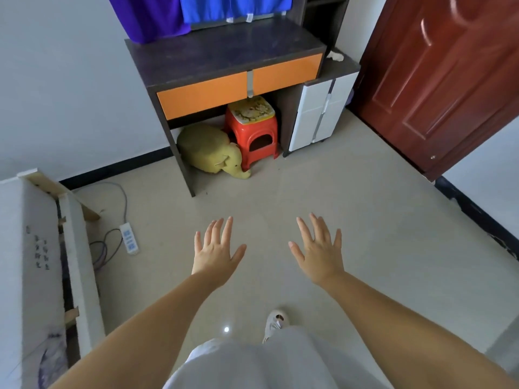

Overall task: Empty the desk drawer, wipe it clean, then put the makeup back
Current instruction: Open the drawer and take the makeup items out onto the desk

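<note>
Well apart from the person, at about twelve o'clock across the floor (pixel 323 209), stands the bench (pixel 224 49), and under its top sit two orange drawers side by side, the left drawer (pixel 200 95) and the right drawer (pixel 286 73), both closed. No makeup shows anywhere; presumably it lies inside one of them. A pale metal handle (pixel 250 84) runs down the seam between the two fronts, and that looks the likeliest place to take hold, hooking the fingers behind its lower lip. I'd judge a drawer like this light and stiff, sliding straight out on its runners, though the glossy front would be slippery to grip flat. Makeup inside is likely small, hard and breakable, so an even pull seems wise.

Left hand (pixel 214 254) hangs at roughly eleven o'clock and right hand (pixel 320 252) at one o'clock, both palm down over the floor. Fingers of each are spread wide apart, holding nothing and touching nothing.

Under the bench a red stool (pixel 252 136) stands just beside a yellow stuffed elephant (pixel 210 153), which may crowd the feet when stepping in close
</note>
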